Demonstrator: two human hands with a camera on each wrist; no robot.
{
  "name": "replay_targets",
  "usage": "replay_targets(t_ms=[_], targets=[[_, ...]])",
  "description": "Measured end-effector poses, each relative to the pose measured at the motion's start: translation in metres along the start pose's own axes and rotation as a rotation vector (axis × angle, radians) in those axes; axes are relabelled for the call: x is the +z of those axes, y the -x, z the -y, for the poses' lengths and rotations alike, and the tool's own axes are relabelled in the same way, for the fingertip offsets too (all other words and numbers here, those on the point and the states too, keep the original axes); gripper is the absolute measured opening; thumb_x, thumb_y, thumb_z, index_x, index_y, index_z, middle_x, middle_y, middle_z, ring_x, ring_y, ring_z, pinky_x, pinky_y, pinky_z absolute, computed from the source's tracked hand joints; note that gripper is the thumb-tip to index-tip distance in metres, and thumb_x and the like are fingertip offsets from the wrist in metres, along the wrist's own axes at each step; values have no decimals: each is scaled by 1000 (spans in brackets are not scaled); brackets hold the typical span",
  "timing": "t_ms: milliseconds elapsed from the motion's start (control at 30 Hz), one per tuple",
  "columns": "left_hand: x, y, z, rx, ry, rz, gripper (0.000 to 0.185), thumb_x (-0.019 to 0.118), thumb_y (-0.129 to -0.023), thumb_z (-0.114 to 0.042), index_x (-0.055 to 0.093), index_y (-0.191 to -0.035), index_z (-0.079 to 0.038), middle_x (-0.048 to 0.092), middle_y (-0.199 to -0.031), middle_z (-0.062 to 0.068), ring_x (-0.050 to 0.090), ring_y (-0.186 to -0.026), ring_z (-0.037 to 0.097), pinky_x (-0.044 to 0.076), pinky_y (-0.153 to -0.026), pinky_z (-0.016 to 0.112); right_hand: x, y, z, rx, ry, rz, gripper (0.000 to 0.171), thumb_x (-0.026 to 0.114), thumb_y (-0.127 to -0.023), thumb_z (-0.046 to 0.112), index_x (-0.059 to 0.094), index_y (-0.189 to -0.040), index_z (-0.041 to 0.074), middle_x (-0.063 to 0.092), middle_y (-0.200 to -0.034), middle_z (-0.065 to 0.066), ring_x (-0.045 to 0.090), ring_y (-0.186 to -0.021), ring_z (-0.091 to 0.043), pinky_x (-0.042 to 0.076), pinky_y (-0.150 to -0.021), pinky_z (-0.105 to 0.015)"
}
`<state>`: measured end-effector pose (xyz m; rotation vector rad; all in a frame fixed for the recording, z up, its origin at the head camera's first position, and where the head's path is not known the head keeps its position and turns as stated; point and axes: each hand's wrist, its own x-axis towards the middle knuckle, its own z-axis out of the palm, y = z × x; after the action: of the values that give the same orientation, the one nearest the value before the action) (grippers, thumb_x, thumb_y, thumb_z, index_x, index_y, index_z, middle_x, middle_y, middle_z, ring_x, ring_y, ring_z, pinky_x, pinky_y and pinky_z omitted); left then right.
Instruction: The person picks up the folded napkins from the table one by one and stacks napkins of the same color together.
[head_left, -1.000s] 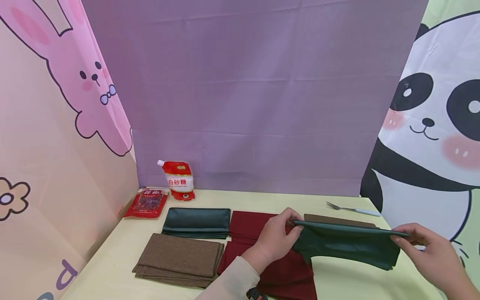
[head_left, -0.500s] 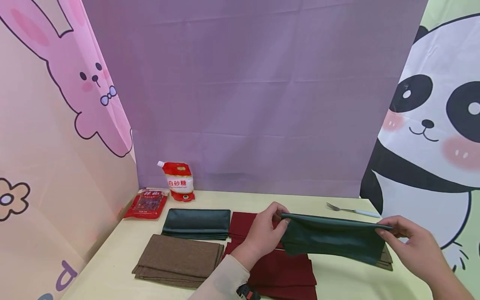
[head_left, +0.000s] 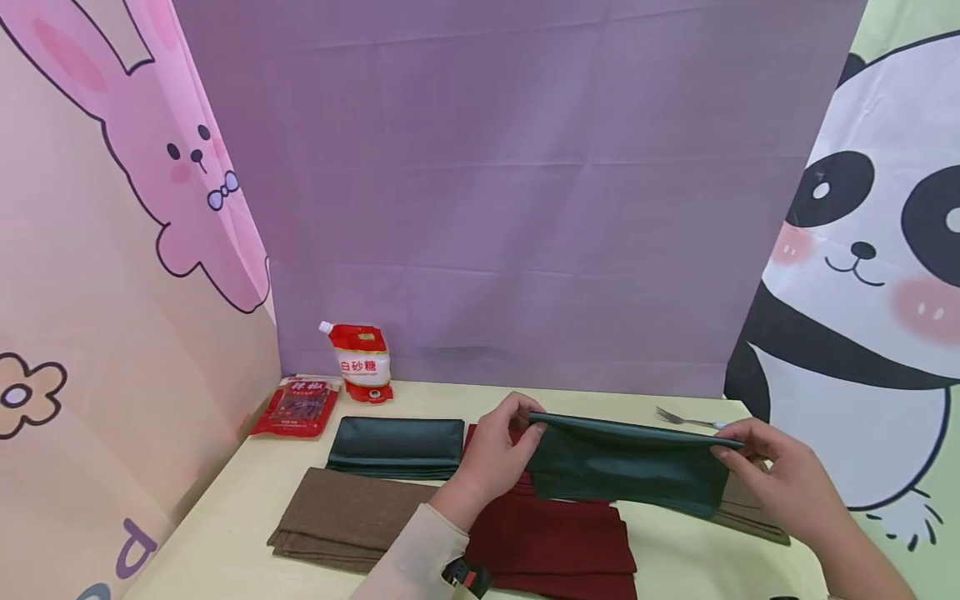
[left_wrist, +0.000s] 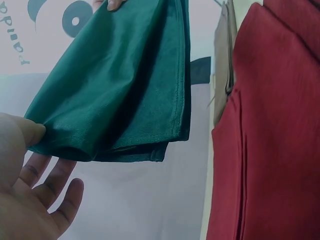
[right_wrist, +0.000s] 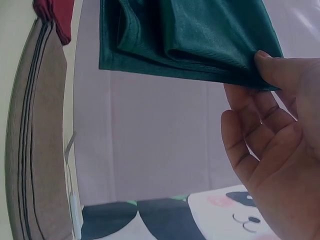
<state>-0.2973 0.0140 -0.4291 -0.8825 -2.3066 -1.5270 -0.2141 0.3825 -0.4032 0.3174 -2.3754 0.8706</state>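
Observation:
A folded dark green cloth hangs in the air above the table, stretched between both hands. My left hand pinches its left top corner; in the left wrist view the thumb presses on the green cloth. My right hand pinches the right top corner, its thumb on the green cloth. Under the cloth lie folded dark red cloths and a brown folded cloth, partly hidden.
A second green folded cloth and a brown folded stack lie at the left of the yellow table. A red snack packet and a sugar pouch stand at the back left; a fork lies at the back right.
Both hands have carried the green cloth leftward and slightly away from me, from over the brown cloth at the right to above the red cloths.

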Motion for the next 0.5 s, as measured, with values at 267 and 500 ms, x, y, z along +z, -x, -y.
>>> replay_targets(t_ms=[267,500], targets=[[-23,1,6,12,46,-35,20,66,-105,-16,62,-123,-26,57,-98,-5,57,-89,14,52,-76,31,19,-10,16,-21,-51,21,25,80,-90,-1,71,-106,15,70,-84,5,63,-69,-9,45,-57,-21],[-50,-1,9,19,92,-95,22,68,-104,-14,65,-123,-25,55,-94,1,59,-87,19,51,-74,37,37,-24,32,-33,-78,29,23,80,-91,1,71,-106,15,72,-83,4,64,-75,-7,45,-57,-25]])
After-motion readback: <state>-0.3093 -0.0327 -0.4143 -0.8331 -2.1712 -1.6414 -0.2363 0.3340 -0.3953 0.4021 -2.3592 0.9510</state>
